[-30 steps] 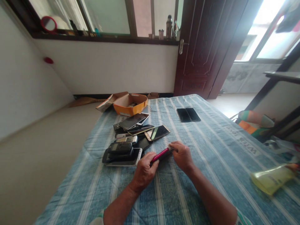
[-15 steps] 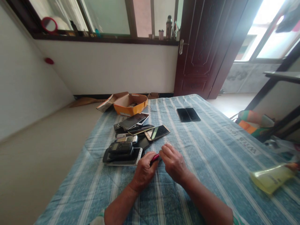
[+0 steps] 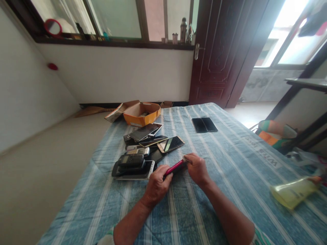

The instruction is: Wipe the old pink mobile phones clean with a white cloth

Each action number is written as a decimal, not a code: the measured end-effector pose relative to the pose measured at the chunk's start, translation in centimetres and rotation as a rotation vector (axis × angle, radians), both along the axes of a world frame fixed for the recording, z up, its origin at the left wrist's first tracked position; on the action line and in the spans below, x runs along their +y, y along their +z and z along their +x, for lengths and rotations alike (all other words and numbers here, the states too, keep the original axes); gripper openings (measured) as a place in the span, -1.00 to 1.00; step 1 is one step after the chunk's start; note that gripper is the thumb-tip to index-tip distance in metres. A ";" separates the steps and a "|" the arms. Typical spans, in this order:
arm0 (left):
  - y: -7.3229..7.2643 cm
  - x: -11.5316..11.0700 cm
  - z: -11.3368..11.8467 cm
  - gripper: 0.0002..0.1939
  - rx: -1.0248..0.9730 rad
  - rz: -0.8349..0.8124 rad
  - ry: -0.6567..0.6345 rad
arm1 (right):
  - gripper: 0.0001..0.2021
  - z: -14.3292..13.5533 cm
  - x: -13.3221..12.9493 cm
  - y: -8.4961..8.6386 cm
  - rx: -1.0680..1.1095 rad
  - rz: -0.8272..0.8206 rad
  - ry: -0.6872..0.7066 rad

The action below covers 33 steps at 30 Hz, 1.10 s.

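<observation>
A slim phone with a pink-red edge (image 3: 174, 167) is held tilted over the bedspread, seen nearly edge-on. My left hand (image 3: 157, 182) is closed around its left end. At the far right end, my right hand (image 3: 198, 169) is pinched, with a small pale bit of something showing at its fingertips; its kind is too small to tell. Just left of my hands lies a heap of phones: a white-framed phone (image 3: 149, 170), a black keypad phone (image 3: 131, 160) on top of it, a silver keypad phone (image 3: 139, 150) and a gold phone (image 3: 171, 144) with a reflecting screen.
An open orange cardboard box (image 3: 143, 119) stands behind the heap. Two dark phones (image 3: 204, 125) lie side by side farther right on the striped bedspread (image 3: 224, 177). A yellow translucent pouch (image 3: 293, 194) lies at the right edge. Beyond are a wall and a brown door (image 3: 217, 51).
My right hand has slid right, away from my left hand, along the phone's pink-red edge, so more of that edge shows. My left hand keeps its hold in nearly the same place.
</observation>
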<state>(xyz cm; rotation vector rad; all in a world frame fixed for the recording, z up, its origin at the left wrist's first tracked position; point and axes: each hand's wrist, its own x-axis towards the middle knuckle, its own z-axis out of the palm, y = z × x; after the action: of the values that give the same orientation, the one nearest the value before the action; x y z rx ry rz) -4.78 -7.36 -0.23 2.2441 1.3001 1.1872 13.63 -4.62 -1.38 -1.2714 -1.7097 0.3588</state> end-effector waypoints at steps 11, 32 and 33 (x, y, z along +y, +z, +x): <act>-0.1 0.1 0.1 -0.83 0.013 -0.049 0.030 | -0.68 0.4 0.6 -1.1 -0.055 -0.131 -0.050; 4.7 3.5 5.5 -0.76 0.648 -0.374 0.140 | -0.73 0.1 0.1 -1.1 -0.275 -0.126 -0.015; 4.6 3.6 5.6 -0.76 0.642 -0.367 0.143 | -0.73 0.1 0.2 -1.2 -0.259 -0.123 -0.010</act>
<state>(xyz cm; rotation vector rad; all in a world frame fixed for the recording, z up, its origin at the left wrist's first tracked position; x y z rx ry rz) 0.82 -3.77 4.36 2.3482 1.7482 0.2017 13.74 -4.39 -2.53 -1.4666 -1.9212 0.3073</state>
